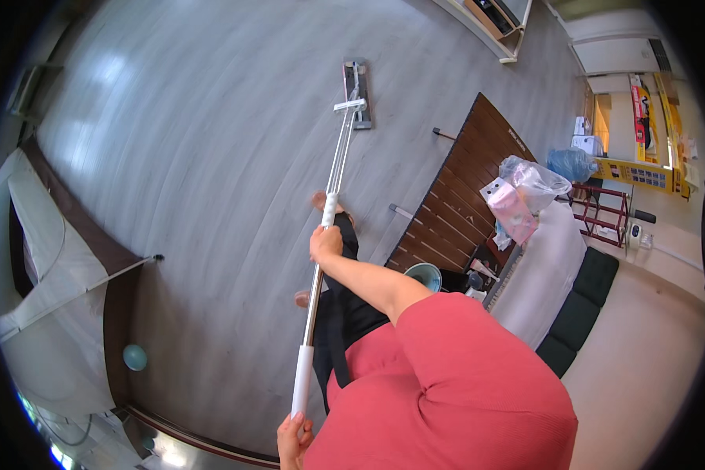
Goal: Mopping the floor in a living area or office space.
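A long-handled flat mop has its head (361, 111) on the grey wood-look floor, beyond my feet in the upper middle. My right hand (326, 242) is closed around the mop's metal pole (314, 299), just below the upper white sleeve. Near the bottom edge my left hand (294, 439) holds the end of the white handle grip (302, 379); part of this hand is cut off by the picture's edge. Thin rods run from the upper sleeve to a white crosspiece (349, 106) by the mop head.
A brown slatted folding table (446, 211) stands at the right, with a pink bag (511, 211) and clear plastic bag (534, 179). Beside it are a bucket (424, 276) and covered seat (540, 276). A tent (64, 264) and teal balloon (135, 357) are at the left.
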The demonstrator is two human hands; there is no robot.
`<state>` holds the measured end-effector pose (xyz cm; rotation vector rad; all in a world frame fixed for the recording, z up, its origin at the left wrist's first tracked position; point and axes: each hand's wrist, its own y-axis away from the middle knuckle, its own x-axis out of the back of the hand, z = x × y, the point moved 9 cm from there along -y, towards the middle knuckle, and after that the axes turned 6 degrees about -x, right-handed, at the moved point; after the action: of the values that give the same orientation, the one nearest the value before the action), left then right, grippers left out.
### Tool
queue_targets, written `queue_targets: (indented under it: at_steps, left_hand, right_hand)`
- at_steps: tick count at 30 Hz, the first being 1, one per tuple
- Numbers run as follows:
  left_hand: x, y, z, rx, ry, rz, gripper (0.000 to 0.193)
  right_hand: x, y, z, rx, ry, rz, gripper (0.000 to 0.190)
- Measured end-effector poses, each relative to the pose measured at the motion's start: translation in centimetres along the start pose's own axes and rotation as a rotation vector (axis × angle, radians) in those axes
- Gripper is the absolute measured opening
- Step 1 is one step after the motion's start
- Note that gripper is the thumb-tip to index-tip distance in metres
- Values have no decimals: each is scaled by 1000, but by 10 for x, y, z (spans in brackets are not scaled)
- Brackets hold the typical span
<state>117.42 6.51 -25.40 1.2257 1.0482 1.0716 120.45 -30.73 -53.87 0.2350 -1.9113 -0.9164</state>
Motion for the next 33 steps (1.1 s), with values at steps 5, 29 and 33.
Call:
queue_targets:
  at_steps: [5,29,33]
  left_hand:
    - [138,48,-116,23,112,245,25]
    - [279,224,-22,-297,-742,507,18]
    - [190,196,74,-336,-853,556,19]
  right_hand:
    - [-52,121,95,97,182,-18,33]
    - [-98,356,149,-501,-277,-1049,25]
    - [-66,263,73,-469,-459,-922,26]
